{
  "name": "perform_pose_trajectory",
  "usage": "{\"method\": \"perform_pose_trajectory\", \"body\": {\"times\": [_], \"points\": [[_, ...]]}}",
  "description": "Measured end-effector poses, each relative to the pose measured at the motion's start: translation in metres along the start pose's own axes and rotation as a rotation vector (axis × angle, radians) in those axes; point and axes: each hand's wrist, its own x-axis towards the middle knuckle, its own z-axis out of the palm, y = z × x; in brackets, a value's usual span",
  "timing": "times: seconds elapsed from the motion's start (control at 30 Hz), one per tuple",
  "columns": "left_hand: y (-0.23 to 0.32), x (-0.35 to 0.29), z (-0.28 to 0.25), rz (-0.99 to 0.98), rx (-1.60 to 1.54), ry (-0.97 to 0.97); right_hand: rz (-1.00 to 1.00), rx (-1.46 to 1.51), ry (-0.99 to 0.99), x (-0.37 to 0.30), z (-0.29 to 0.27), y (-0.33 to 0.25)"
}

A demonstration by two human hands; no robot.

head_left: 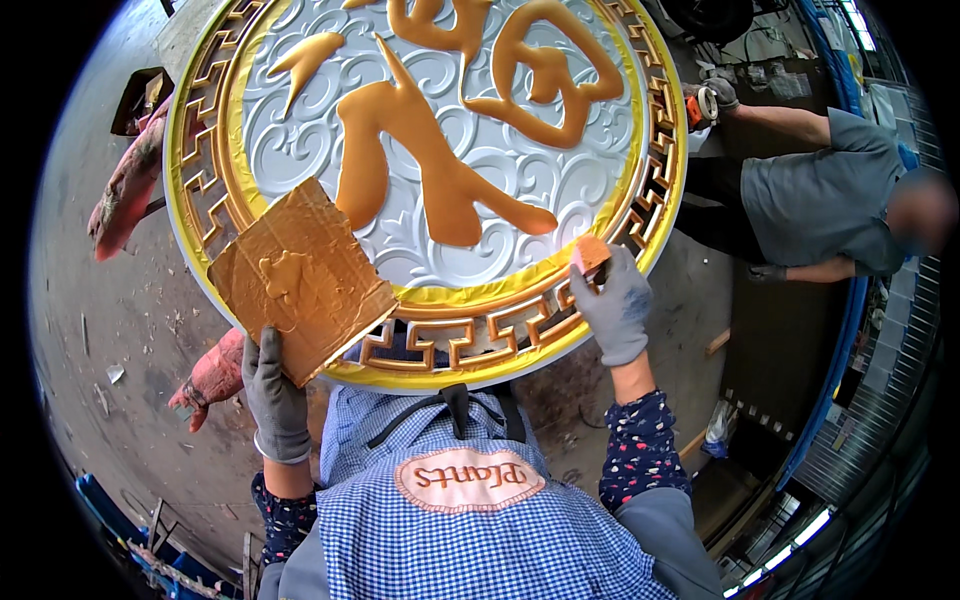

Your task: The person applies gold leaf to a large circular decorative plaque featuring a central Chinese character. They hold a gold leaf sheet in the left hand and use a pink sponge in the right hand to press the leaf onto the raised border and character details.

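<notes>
My left hand (277, 395), in a grey work glove, grips the lower edge of a square cardboard piece (300, 270) smeared with gold paint. A thicker gold blob lies on its face. Between the gloved fingers of my right hand (620, 305) is a small sponge (592, 254), its top coated orange-gold. It is at the lower right rim of a large round relief panel (420, 290). That panel has a pale grey scroll ground, raised golden-orange character shapes (440, 190), a gold fretwork border (455, 338) and yellow tape around the ring. The cardboard overlaps the panel's lower left border.
Pink-wrapped supports (215, 380) stick out at the panel's left. At the right, a co-worker (815, 190) in a grey shirt has a gloved hand near a tape roll (708, 103) by the panel's edge. A dark box (142, 100) stands on the floor at the upper left.
</notes>
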Motion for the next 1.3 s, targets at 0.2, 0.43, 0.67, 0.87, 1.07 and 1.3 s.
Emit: {"method": "perform_pose_trajectory", "body": {"times": [0.2, 0.43, 0.67, 0.87, 1.07, 1.3], "points": [[0.003, -0.002, 0.008, 0.022, 0.020, 0.036, -0.012, 0.064, -0.066, -0.023, 0.006, -0.040], [-0.005, -0.002, 0.007, 0.056, 0.120, 0.019, -0.091, 0.330, -0.077, -0.037, 0.010, -0.075], [-0.001, -0.002, 0.010, 0.029, 0.062, 0.055, 0.185, 0.332, 0.090, 0.020, -0.007, 0.036], [-0.012, -0.001, 0.000, 0.119, 0.212, 0.018, 0.122, 0.168, 0.057, 0.024, -0.006, 0.049], [-0.007, -0.003, 0.017, 0.054, 0.088, 0.037, 0.062, 0.261, -0.046, -0.020, 0.005, -0.012], [-0.005, -0.004, 0.019, 0.050, 0.178, 0.028, 0.133, 0.505, 0.008, 0.009, -0.025, 0.008]]}}
